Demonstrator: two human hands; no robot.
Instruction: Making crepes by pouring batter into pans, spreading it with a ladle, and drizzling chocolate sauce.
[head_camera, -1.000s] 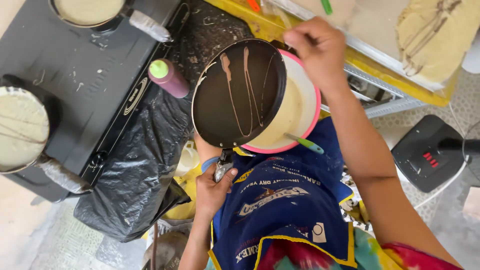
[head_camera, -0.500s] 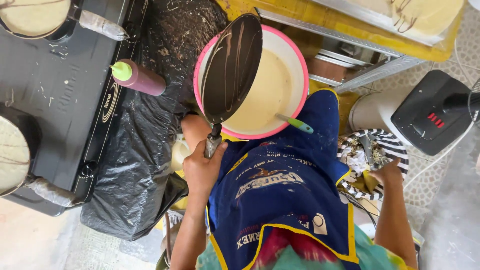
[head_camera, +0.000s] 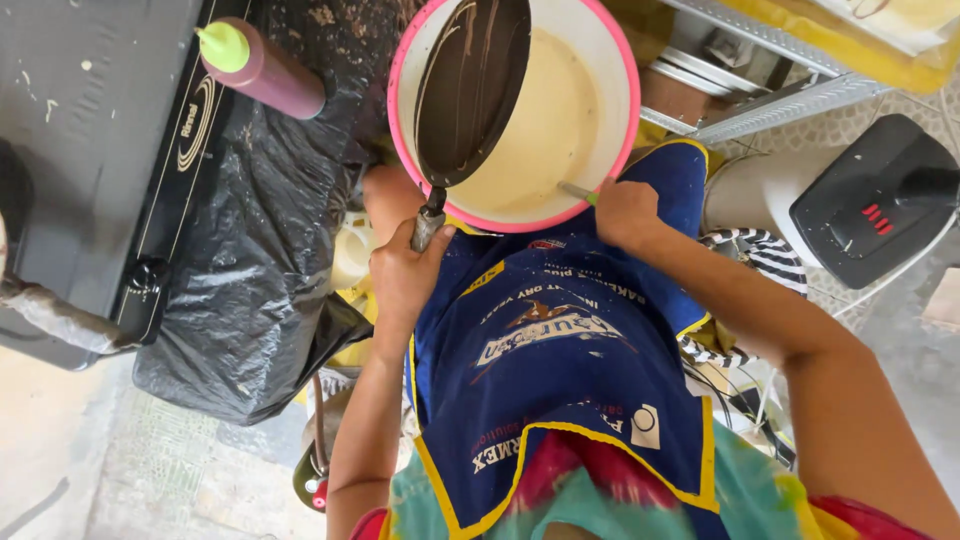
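A pink-rimmed white bowl (head_camera: 622, 120) of pale batter rests on my lap, against a blue apron (head_camera: 560, 360). My left hand (head_camera: 405, 275) grips the handle of a dark round pan (head_camera: 470, 85), which is tilted on edge over the batter, its face streaked with batter. My right hand (head_camera: 625, 212) closes on the green handle of a ladle (head_camera: 577, 191) at the bowl's near rim; the ladle's scoop is sunk in the batter and hidden.
A purple squeeze bottle with a green cap (head_camera: 262, 65) lies on black plastic sheeting (head_camera: 250, 270) beside a dark stove top (head_camera: 90, 160). A metal rack (head_camera: 760, 90) and a black fan base with red buttons (head_camera: 875, 205) stand at the right.
My right hand came from low at the right up to the bowl's rim and took hold of the ladle handle. The pan stays tilted over the batter in my left hand.
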